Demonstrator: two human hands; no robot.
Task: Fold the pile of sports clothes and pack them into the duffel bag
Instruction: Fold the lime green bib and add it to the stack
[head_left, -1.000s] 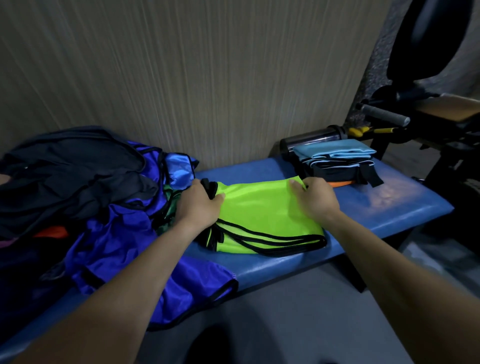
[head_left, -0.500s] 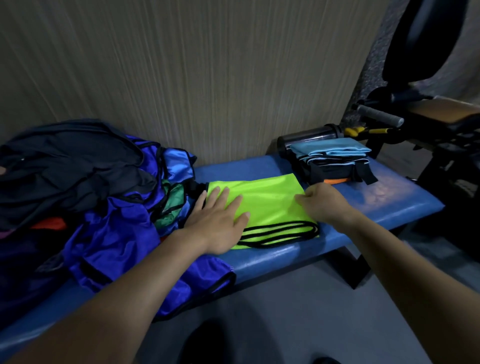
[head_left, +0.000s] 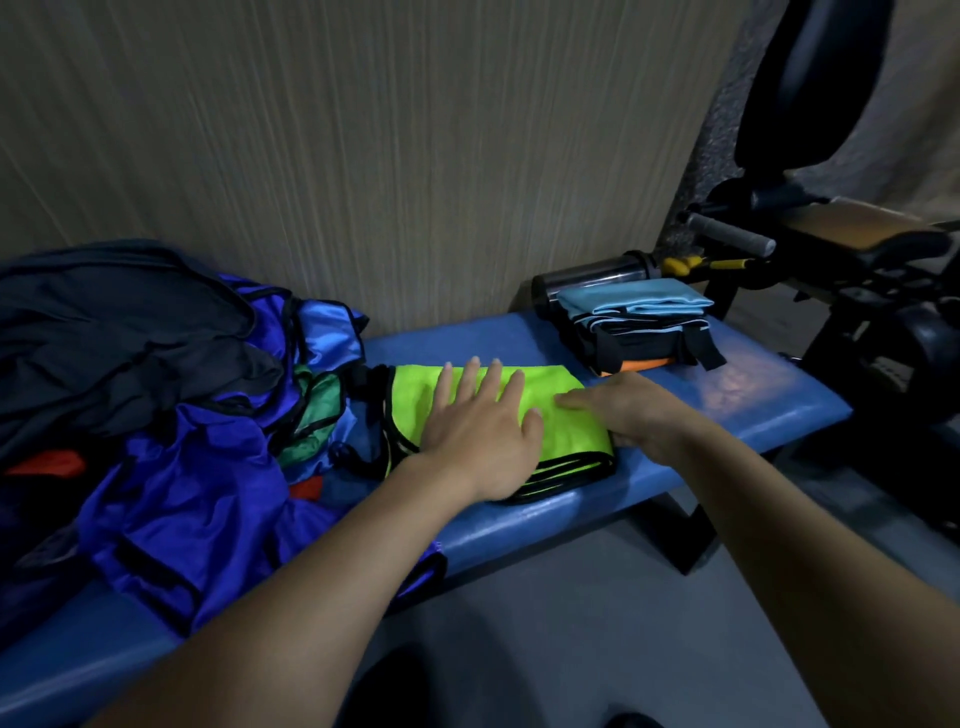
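Head view: the green bib (head_left: 566, 415), black-trimmed and folded, lies flat on the blue surface (head_left: 737, 410) at centre frame. The left hand (head_left: 480, 434) rests palm down on the bib, fingers straight and spread, pointing toward 12 o'clock. The right hand (head_left: 631, 410) sits at 3 o'clock of the left hand, on the bib's right edge; its fingers lie across the fabric toward 9 o'clock, and whether they pinch the edge cannot be told. At 9 o'clock of the bib, a loose pile (head_left: 171, 441) of blue, black and green garments covers the surface. At 1 o'clock, a stack (head_left: 636, 325) of folded items lies on the surface, apart from the bib. A dark bottle (head_left: 587, 275) lies on its side just behind the stack, against the wall (head_left: 363, 156).
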